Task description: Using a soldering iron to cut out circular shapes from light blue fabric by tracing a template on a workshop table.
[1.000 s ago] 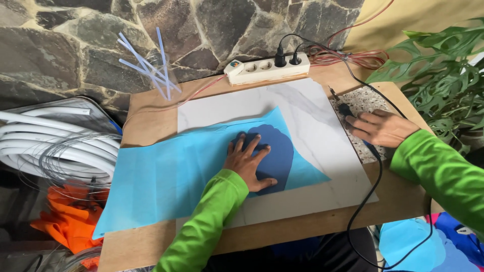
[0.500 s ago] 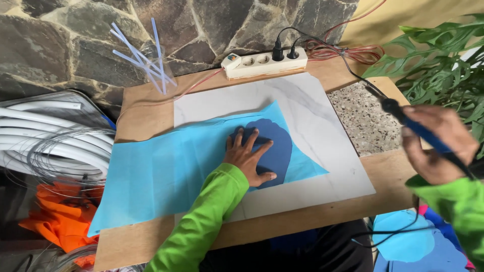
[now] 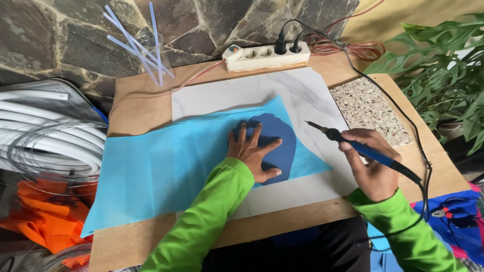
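Dark blue, the shaped template (image 3: pixel 275 146) is lying on the light blue sheet (image 3: pixel 166 166) over the white marble slab (image 3: pixel 302 95), and my left hand (image 3: pixel 250 153) is pressing it flat, fingers spread apart. My right hand (image 3: pixel 370 168), empty on the speckled tile (image 3: pixel 370 108) a second ago, is now gripping the soldering iron (image 3: pixel 363 148), tip aimed beside the template. A power strip (image 3: pixel 267 56) is sitting at the counter's (image 3: pixel 136 108) back edge.

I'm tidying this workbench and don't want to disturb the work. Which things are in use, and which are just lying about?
In use:
left hand flat on the dark blue shape
light blue sheet beneath it
right hand holding the corded blue-handled tool
power strip

Lying about:
clear rods
white tubing
orange cloth
potted plant
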